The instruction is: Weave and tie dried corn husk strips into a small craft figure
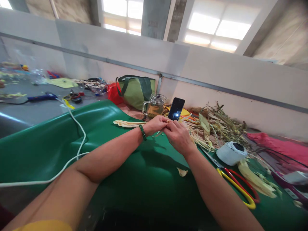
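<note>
"your grip?"
"my left hand (155,125) and right hand (180,137) meet, fingertips narrowed; i can't tell on what. pale husk strips (127,124) are beside my left, by the worktop (141,183)'s far edge."
"writing?"
"pillar (153,23) marks, too blurred."

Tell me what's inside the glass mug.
The glass mug holds a yellowish-brown liquid, with darker bits low down. The left hand covers part of the mug's bottom, so whatever lies there is hidden.
</note>
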{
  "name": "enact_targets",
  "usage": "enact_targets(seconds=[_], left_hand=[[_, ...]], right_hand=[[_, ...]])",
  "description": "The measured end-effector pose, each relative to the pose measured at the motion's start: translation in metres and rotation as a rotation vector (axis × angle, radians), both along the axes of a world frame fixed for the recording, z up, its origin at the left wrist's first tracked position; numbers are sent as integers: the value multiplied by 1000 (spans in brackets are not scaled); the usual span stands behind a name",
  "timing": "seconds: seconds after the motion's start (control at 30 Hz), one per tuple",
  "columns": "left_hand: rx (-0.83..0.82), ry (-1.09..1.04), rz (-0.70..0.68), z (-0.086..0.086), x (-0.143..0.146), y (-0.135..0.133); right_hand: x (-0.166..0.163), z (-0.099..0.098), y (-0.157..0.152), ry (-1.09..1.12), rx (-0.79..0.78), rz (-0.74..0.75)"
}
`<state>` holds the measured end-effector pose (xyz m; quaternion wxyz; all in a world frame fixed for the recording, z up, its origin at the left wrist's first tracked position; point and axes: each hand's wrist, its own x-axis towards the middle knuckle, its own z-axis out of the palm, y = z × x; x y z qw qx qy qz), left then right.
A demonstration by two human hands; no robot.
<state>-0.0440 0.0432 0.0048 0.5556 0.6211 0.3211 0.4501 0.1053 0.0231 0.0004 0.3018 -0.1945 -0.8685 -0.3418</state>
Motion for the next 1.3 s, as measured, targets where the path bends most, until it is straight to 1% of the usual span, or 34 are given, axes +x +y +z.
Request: enact_targets(seconds=[0.13,0.23,0.3,0.37,0.43,0.5,0.63,0.77,0.87,1.0,1.13,1.23,1.3], left_hand=[[-11,-29,41,7,0,-5],[-55,-26,54,10,-2,-7],[-93,-40,61,12,-3,-7],[-108,-51,62,13,-3,-8],[-94,-46,56,13,-2,-8],[-69,-38,58,13,-1,-8],[4,-24,27,13,1,-12],[143,-25,11,12,4,-17],[204,-33,0,11,6,-16],[202,-30,0,9,4,-12],[157,-65,-5,8,1,-10],[122,-82,-21,8,1,-10],[89,-78,-31,8,1,-11]], right_hand=[[-1,-1,1,82,-75,49],[-2,-2,4,245,-160,57],[-1,-4,7,401,-255,71],[0,-5,10,547,-405,108],[1,-6,12,667,-578,156],[2,-5,13,772,-712,186],[4,0,14,944,-888,222],[7,5,14,1034,-1050,286],[8,7,13,1072,-1084,280],[6,7,12,1098,-1108,317],[5,5,14,1145,-1030,341],[5,5,14,1114,-1014,321],[6,5,12,1079,-973,297]])
